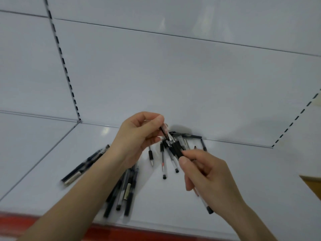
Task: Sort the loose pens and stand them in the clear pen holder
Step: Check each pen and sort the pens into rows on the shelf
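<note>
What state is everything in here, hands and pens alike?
Left hand, grip pinched on a pen held above the shelf.
Right hand, grip curled round another pen, its capped end sticking out below.
Loose pens, lying flat on the white shelf, unsorted.
Pen clusters at left, lying flat in heaps.
Clear pen holder, not in view.

From my end the shelf (243,171) looks like smooth white painted metal with a soft gloss, and I see a pale glare near its back edge. The back panel (173,75) has the same sheen. The pens (163,164) have clear, glossy plastic barrels and matt black grips, rubbery by the look. The edge strip (121,230) is red. The brown cardboard corner (312,185) looks matt.
</note>
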Demonstrator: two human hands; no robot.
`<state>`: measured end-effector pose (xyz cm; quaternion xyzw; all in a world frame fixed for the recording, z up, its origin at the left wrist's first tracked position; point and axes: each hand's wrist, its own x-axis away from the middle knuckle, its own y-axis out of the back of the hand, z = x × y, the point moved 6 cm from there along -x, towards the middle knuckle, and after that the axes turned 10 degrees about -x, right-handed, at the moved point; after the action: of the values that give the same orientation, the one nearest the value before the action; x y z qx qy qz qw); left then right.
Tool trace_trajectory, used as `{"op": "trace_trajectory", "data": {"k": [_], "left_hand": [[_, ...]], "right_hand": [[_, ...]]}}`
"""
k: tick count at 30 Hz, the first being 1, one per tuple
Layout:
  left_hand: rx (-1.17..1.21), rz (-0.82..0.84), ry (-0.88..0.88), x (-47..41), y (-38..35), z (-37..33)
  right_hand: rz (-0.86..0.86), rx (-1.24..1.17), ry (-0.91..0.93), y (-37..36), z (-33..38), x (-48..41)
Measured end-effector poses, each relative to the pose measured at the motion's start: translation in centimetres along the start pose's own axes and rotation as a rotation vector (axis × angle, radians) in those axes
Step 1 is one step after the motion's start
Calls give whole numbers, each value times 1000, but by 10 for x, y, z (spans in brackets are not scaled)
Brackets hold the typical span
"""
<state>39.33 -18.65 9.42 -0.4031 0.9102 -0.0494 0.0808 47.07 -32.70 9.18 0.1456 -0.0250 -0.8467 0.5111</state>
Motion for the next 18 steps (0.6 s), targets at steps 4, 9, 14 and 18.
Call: {"op": "trace_trajectory", "data": {"k": [4, 9, 14, 18], "left_hand": [[-25, -27, -11, 9, 1, -2], [-59, -67, -65, 19, -4, 0], [-75, -102, -127, 26, -7, 0], [-129, -129, -147, 28, -4, -3]], "right_hand": [[15, -4, 15, -6, 4, -1], [-38, -39, 46, -8, 5, 2], [-62, -42, 71, -13, -1, 6], [-13, -42, 21, -17, -1, 0]]}}
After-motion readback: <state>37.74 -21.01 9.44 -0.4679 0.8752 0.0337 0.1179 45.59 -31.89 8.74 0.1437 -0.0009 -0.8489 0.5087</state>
